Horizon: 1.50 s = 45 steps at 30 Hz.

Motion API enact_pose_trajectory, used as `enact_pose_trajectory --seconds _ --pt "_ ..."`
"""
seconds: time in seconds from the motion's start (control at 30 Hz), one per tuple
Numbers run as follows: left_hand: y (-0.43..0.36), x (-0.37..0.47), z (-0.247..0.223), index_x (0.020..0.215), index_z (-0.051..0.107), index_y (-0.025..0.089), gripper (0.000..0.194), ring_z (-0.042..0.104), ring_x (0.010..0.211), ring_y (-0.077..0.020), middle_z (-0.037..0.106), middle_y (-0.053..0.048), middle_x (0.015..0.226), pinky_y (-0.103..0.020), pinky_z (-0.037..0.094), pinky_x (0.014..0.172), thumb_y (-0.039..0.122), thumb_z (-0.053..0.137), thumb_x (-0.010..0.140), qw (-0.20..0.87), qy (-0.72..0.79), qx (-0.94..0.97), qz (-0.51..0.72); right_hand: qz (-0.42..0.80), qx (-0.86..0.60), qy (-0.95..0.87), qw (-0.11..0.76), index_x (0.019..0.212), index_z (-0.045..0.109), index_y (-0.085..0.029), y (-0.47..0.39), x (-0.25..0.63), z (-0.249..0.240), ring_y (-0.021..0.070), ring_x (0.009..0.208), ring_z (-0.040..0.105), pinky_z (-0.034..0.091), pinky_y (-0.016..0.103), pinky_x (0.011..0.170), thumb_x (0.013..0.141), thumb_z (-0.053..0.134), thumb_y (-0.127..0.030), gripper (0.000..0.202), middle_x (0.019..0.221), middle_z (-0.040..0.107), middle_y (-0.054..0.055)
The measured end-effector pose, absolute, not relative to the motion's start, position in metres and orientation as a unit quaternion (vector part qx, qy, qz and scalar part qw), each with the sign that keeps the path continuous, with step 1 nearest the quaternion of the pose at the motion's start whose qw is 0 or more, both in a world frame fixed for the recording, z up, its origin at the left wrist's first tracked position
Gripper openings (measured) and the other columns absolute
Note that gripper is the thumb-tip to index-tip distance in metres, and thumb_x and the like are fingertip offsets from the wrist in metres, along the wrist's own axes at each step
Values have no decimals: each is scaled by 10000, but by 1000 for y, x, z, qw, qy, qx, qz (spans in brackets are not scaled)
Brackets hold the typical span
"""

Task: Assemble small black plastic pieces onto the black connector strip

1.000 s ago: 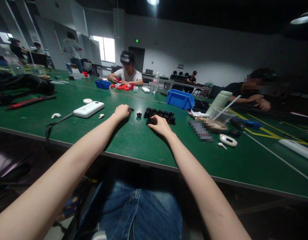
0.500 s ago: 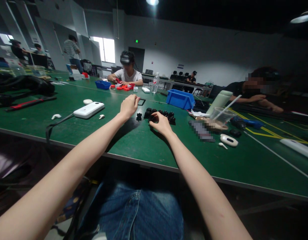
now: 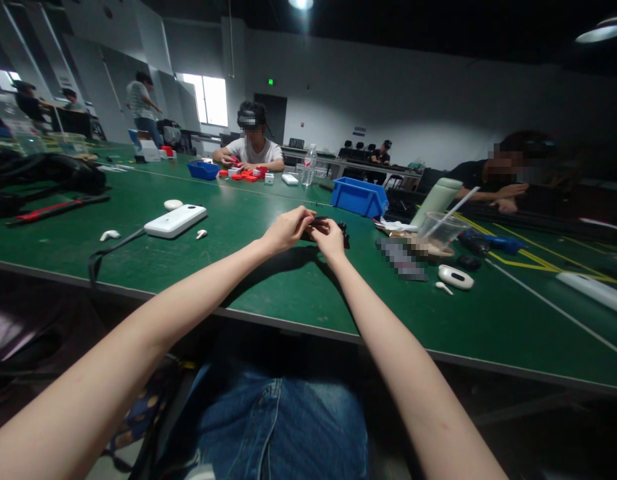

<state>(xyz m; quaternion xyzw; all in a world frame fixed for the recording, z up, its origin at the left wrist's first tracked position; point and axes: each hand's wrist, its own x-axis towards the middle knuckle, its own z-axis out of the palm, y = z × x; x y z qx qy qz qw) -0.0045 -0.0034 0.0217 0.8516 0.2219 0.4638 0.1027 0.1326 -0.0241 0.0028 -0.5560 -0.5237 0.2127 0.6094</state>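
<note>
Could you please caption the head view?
Two bare hands meet over small black parts on a green table.

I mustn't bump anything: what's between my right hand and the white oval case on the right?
In the head view: black parts by your right hand, bare tabletop, then a flat, pixelated item.

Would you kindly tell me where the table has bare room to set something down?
Free patches lie between the white device, small blue tray and left hand, and between the right forearm, right-side earbud and the table's near edge. It is crowded around the tumbler and clear cup, and beside the right hand, at the black parts.
</note>
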Motion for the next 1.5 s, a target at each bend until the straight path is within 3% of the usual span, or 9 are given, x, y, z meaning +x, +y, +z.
enact_pose_trajectory --seconds 0.23,0.57,0.77,0.97,1.2,1.33,1.5 --pt "-3 -7 21 965 587 178 196 619 893 -173 666 -79 982 -255 450 799 304 457 889 173 275 820 471 360 -519 -401 663 777 551 -161 -25 130 11 76 500 573 517 221 580 689 670 -218 159 611 610 -39" --pt "-4 -6 16 969 562 170 215 614 837 -174 657 -76 931 -271 462 764 332 451 881 172 262 837 449 425 -484 -363 673 732 565 -160 -35 127 18 63 451 551 504 186 500 731 636 -168 71 567 606 -45" --pt "-1 -8 13 1011 520 170 311 610 885 -179 633 -78 1007 -277 472 776 308 626 753 175 224 857 429 435 -482 -354 673 697 537 -177 -36 127 20 87 465 567 544 227 555 744 599 -151 82 538 588 -44" --pt "4 -8 14 901 532 180 200 591 817 -159 625 -31 888 -262 465 731 253 615 736 201 259 830 451 467 -451 -367 666 706 540 -173 -39 126 21 72 478 574 535 204 565 757 605 -132 92 547 582 -46" --pt "17 -3 11 840 524 160 245 578 753 -129 599 -1 781 -261 476 732 268 685 690 351 264 725 530 473 -435 -407 650 804 562 -172 -37 128 20 68 539 606 520 184 566 714 707 -228 180 646 624 -24" --pt "12 0 16 835 513 153 281 569 673 -105 577 16 741 -253 497 661 284 709 682 481 238 650 538 432 -454 -388 676 911 545 -186 -35 130 19 60 573 615 513 172 567 672 741 -211 311 721 628 -36" --pt "2 -1 23 827 519 148 254 598 676 -118 583 11 728 -262 511 629 275 696 697 557 241 594 527 436 -435 -399 679 1030 514 -205 -38 129 23 77 598 636 511 184 551 688 725 -224 403 787 659 -23"
